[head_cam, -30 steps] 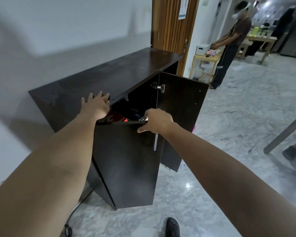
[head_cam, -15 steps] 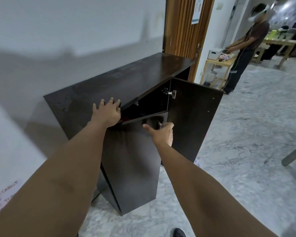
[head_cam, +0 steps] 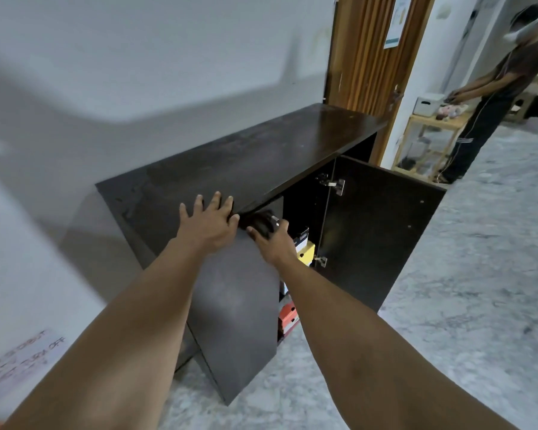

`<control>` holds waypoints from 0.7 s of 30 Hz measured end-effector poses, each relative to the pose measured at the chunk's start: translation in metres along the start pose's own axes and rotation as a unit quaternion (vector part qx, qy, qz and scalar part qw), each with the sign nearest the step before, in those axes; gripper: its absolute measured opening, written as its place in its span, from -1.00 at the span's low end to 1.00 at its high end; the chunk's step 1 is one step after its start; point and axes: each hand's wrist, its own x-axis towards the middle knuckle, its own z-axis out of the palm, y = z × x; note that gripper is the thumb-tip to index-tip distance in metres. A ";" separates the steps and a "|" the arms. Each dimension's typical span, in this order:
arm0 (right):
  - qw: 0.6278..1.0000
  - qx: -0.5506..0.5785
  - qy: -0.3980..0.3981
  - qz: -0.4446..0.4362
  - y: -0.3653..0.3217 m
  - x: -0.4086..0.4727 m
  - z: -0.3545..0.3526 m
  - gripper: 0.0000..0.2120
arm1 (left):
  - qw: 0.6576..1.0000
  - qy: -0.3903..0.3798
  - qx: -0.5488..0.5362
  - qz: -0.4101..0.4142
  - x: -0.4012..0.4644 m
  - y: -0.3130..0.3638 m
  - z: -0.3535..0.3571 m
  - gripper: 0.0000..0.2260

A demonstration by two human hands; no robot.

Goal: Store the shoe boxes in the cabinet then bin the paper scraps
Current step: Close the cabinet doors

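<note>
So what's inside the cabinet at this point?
Through the gap between the doors, stacked shoe boxes show inside the cabinet: a dark one on top, yellow below, orange near the floor. The left door and both hands hide the rest.

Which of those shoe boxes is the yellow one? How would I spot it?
Find the dark cabinet against the wall, with its right door swung open. In the gap beside that door's lower hinge, just past the right hand, sits the yellow box: bright yellow, below a dark box and above an orange one.
</note>
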 end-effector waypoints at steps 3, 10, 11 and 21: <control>0.999 0.010 -0.041 -0.007 0.002 0.018 0.004 -0.07 | 1.000 0.019 0.014 0.011 0.015 0.007 0.005 -0.45; 0.987 -0.078 -0.143 -0.020 0.022 0.068 -0.086 -0.07 | 0.996 0.020 0.040 0.079 0.086 0.064 0.007 -0.43; 0.989 -0.094 -0.114 -0.027 0.020 0.082 -0.112 -0.11 | 0.995 0.014 0.041 0.087 0.098 0.076 0.006 -0.44; 0.872 -0.469 0.129 0.055 0.042 0.172 -0.339 -0.43 | 0.982 0.035 0.078 0.170 0.184 0.130 0.009 -0.50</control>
